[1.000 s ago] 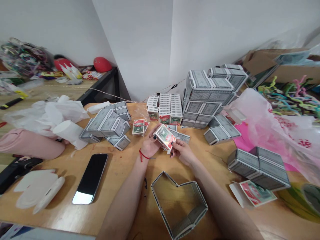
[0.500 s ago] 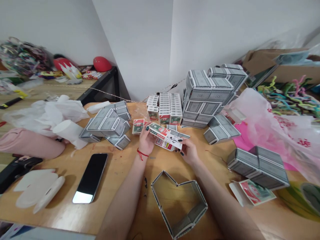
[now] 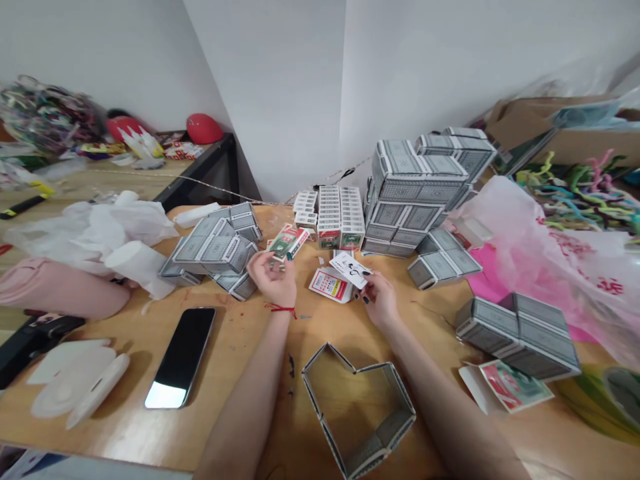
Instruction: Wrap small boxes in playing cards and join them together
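My left hand [image 3: 274, 275] is closed on a red and green playing-card box [image 3: 289, 243], held at the left above the wooden table. Between the thumb and fingers of my right hand [image 3: 377, 297] is a white playing card [image 3: 350, 268] with black print. Under that card lies an opened card box [image 3: 331, 285] with a red printed label. Nearer to me, between my forearms, stands a heart-shaped frame [image 3: 406, 393] made of folded grey-patterned cards. Behind my hands, small card boxes [image 3: 329, 212] stand in rows.
Heart-shaped card blocks are stacked [image 3: 400, 193] at the back right and piled [image 3: 213, 247] at the left. A phone [image 3: 183, 357] lies left of my forearm. At the right, a card box [image 3: 515, 385] sits beside another grey block [image 3: 520, 333]. Pink plastic [image 3: 530, 247] covers the right side.
My left hand has moved left with the card box, away from the card. My right hand has stayed nearly in place, still holding the card, and the opened box below shows more.
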`<state>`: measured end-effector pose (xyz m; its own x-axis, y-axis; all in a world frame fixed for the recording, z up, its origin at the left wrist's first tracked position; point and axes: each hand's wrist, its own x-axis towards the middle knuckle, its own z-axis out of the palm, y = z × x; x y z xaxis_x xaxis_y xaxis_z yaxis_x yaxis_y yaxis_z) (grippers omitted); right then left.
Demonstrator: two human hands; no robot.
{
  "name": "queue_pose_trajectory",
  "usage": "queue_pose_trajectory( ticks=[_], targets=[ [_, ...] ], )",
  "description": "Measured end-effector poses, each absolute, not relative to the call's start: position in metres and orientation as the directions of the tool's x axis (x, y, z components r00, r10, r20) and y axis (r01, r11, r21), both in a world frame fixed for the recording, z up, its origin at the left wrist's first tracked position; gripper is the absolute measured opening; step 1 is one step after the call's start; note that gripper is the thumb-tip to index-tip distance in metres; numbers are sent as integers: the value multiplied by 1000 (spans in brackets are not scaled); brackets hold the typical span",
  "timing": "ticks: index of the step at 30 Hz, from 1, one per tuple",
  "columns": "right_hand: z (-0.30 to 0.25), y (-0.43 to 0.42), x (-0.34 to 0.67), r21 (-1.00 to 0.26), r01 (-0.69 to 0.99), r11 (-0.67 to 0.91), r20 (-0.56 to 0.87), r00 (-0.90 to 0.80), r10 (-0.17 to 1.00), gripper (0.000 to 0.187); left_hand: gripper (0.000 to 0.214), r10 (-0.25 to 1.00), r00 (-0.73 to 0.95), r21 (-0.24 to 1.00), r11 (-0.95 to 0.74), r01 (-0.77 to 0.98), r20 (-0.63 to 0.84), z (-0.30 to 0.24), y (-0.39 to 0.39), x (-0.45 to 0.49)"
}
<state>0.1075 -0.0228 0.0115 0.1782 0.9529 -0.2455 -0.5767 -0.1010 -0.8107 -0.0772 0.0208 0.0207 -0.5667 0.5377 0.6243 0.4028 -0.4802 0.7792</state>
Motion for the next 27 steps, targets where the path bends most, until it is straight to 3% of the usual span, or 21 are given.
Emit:
queue_pose_trajectory(
  ticks=[4,8,12,16,22,27],
  targets=[
    [9,-25,101,-955,-296,9,-67,245,967,24,23,538,-490,702,-312,640,686,19,23,-81],
    [9,-26,100,-980,-197,33,-28,297,955,24,30,562,-417,615,-221,757,714,17,21,-82],
    [10,-25,102,-983,-175,55,-17,385,923,20,40,592,-248,496,-300,815,767,19,14,-76],
    [7,-24,105,-983,-164,79,-8,471,882,18,32,603,68,317,-508,801,795,20,8,-64],
    [5,-22,109,-972,-197,127,-7,568,823,19,26,621,507,295,-758,582,597,22,2,-52],
    [5,-19,110,-967,-227,120,-27,553,832,18,59,666,629,307,-745,593,401,28,0,-50]
  ],
)
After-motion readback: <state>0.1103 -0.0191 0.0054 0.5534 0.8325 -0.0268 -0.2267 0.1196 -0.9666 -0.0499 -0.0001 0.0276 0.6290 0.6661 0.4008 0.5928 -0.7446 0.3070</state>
